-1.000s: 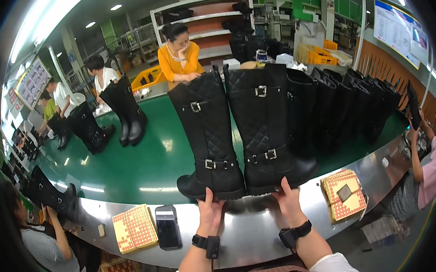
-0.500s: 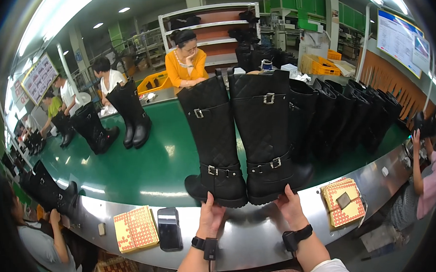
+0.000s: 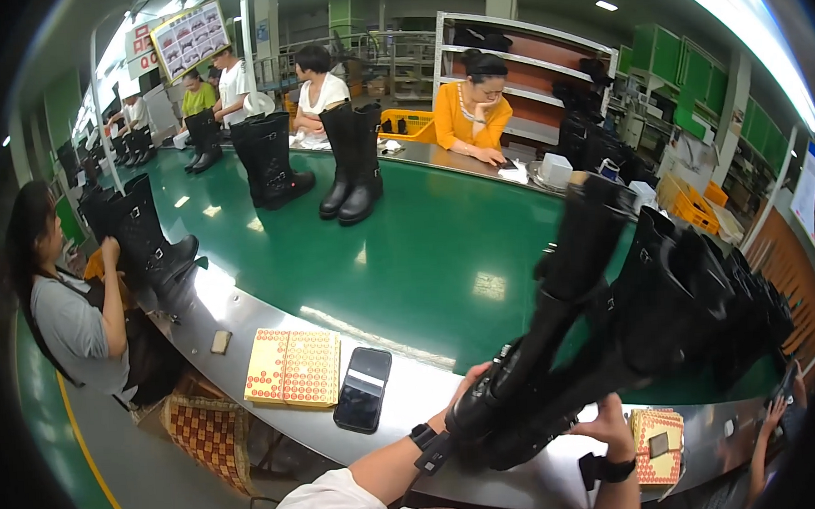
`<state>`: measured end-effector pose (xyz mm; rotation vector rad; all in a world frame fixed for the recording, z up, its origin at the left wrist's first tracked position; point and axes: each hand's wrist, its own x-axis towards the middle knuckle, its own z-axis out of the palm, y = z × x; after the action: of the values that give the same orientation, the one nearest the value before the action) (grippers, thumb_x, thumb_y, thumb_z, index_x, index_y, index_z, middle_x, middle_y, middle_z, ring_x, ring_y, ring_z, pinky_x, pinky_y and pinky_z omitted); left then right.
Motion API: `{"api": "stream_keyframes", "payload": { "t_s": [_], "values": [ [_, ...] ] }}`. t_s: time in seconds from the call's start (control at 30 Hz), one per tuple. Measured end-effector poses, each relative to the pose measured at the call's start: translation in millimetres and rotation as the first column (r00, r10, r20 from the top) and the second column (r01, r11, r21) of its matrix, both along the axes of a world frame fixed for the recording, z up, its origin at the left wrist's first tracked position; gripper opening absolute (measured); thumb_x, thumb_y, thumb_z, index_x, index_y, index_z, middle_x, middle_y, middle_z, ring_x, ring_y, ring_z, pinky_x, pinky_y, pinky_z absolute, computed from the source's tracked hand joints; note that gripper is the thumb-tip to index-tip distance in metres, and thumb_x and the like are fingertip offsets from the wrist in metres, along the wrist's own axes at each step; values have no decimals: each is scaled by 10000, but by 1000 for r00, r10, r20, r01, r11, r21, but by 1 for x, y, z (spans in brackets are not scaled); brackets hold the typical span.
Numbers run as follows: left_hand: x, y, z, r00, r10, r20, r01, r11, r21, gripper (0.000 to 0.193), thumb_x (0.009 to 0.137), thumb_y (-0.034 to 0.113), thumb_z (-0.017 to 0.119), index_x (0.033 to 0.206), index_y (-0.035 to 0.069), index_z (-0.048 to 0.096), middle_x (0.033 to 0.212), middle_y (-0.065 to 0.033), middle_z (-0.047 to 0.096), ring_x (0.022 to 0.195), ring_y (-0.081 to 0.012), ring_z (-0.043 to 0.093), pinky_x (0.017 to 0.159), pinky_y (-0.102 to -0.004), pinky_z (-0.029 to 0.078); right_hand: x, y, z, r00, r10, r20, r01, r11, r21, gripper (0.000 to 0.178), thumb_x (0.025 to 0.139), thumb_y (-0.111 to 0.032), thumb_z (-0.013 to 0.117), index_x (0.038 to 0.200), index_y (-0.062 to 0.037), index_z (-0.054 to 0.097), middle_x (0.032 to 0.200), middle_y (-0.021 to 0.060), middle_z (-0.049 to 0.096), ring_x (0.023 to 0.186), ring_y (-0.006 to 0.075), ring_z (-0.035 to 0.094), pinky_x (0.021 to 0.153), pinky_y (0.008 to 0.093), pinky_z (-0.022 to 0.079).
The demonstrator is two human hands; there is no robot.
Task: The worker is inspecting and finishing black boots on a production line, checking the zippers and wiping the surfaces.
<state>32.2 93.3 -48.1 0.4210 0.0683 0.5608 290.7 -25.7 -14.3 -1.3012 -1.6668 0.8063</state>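
A pair of tall black boots is in my hands, tilted, shafts leaning away to the right and feet close to me. My left hand (image 3: 466, 386) grips the left boot (image 3: 572, 279) by its foot, most fingers hidden behind it. Along the right boot (image 3: 643, 340), my right hand (image 3: 612, 430) is closed round the foot end, thumb and some fingers showing. Motion blurs both boots, and the buckled straps are only partly visible. Beyond them, more black boots (image 3: 747, 312) stand in a row at the right.
A green tabletop (image 3: 444, 253) has a steel ledge (image 3: 320, 440) on my side. On the ledge lie a phone (image 3: 363, 390), yellow red-dotted card stacks (image 3: 292, 367) (image 3: 659, 444) and a small block (image 3: 220, 342). Standing boots (image 3: 353, 161) and several co-workers (image 3: 78, 305) are around the table.
The boots have gone from upright side by side to tilted rightward, feet drawn nearer me. My hands moved with them. The view has turned left, showing more of the co-worker at left.
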Motion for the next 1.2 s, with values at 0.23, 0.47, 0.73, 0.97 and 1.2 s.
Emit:
{"api": "stream_keyframes", "payload": {
  "t_s": [0.23, 0.47, 0.73, 0.97, 1.2],
  "values": [
    [9, -21, 3, 862, -464, 203, 483, 874, -54, 418, 966, 303, 501, 1292, 41, 507, 1267, -80, 583, 1046, -105, 615, 940, -273, 487, -11, -26, 45, 984, 92, 155, -61, 979, -195, 830, 682, -204, 804, 1374, 6, 396, 1343, 132, 480, 1231, 232, 467, 1062, 354, 334],
    [26, -15, -22, 941, -280, 188, 318, 922, -218, 401, 977, 343, 485, 1255, 57, 530, 1205, -109, 602, 1066, -184, 594, 941, -342, 486, -56, -1, 68, 923, -166, -348, 105, 976, -189, 635, 741, -2, 730, 1322, -20, 475, 1264, 90, 560, 1151, 192, 533, 985, 321, 427],
    [19, 18, -56, 898, 158, -410, -265, 939, -220, 367, 933, 290, 490, 1209, 50, 524, 967, -139, 601, 937, -262, 599, 867, -383, 498, -40, 251, 53, 806, -545, -229, 587, 784, 201, 582, 695, -221, 805, 1157, 58, 587, 1209, 182, 548, 1114, 301, 552, 952, 376, 435],
    [21, 15, -52, 874, 171, -454, -272, 948, -166, 283, 944, 229, 507, 1163, 51, 535, 863, -90, 608, 834, -229, 612, 813, -353, 505, -54, 288, -34, 474, -769, 429, 765, 601, 232, 746, 638, -529, 796, 1283, -235, 561, 1496, 174, 182, 1336, 381, 287, 1012, 599, 326],
    [18, 17, -52, 873, 150, -465, -182, 983, -25, 239, 943, 178, 493, 1123, 23, 515, 830, -90, 598, 802, -220, 611, 776, -357, 522, -26, 240, -40, 677, -499, 541, 574, 818, 36, 782, 684, -481, 782, 1365, -244, 479, 1554, 191, 84, 1367, 437, 234, 1066, 544, 317]
  ]
}}
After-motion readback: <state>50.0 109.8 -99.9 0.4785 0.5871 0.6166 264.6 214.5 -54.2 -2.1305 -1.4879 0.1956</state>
